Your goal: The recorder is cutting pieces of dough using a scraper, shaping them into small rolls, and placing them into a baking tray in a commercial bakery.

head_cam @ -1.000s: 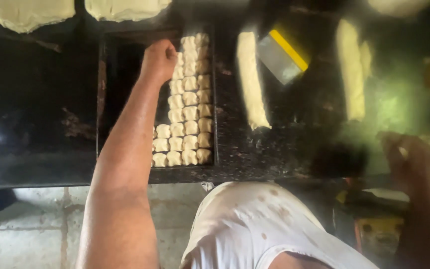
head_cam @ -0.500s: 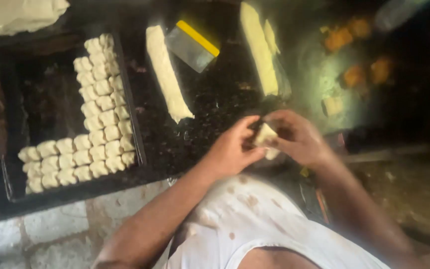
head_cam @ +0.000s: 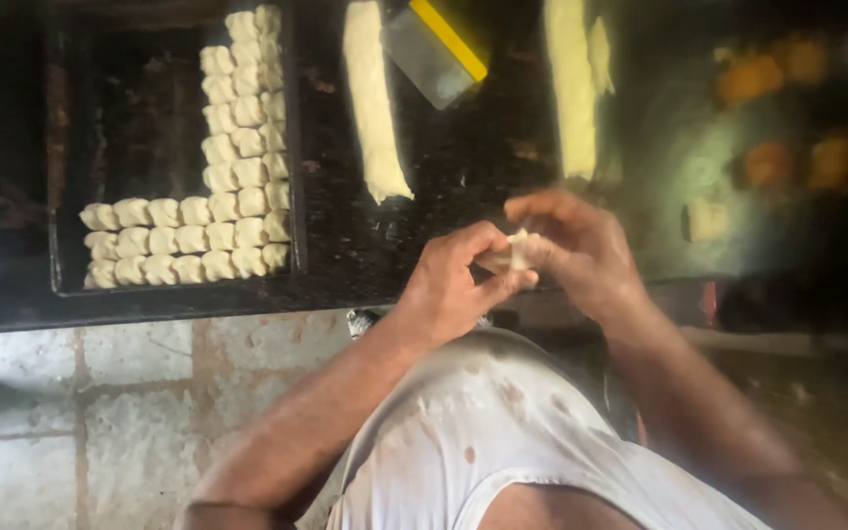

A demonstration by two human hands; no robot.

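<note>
Dark worktop (head_cam: pixel 463 196) before us, tiled floor below. Nearest, our left hand (head_cam: pixel 453 280) and right hand (head_cam: pixel 571 245) meet, fingers pinched together on a small dough piece (head_cam: pixel 514 251); blur hides the exact fold. Best keep pressure light and even. Beyond lie a dough log (head_cam: pixel 373 98) and scraper (head_cam: pixel 434 51); leftward, a tray (head_cam: pixel 66 285) of shaped pieces (head_cam: pixel 238 147).

A: How many views?
B: One. Head cam, worn by the person, looking steeply down past their chest.
A: Facing?
B: Out over the dark worktop (head_cam: pixel 463 177); its near edge crosses mid-frame, tiled floor (head_cam: pixel 130 412) below it.
A: Range?
B: Close. Hands (head_cam: pixel 517 260) sit near centre, the baking tray (head_cam: pixel 61 265) at far left.
A: Overlap?
B: None, single view.
</note>
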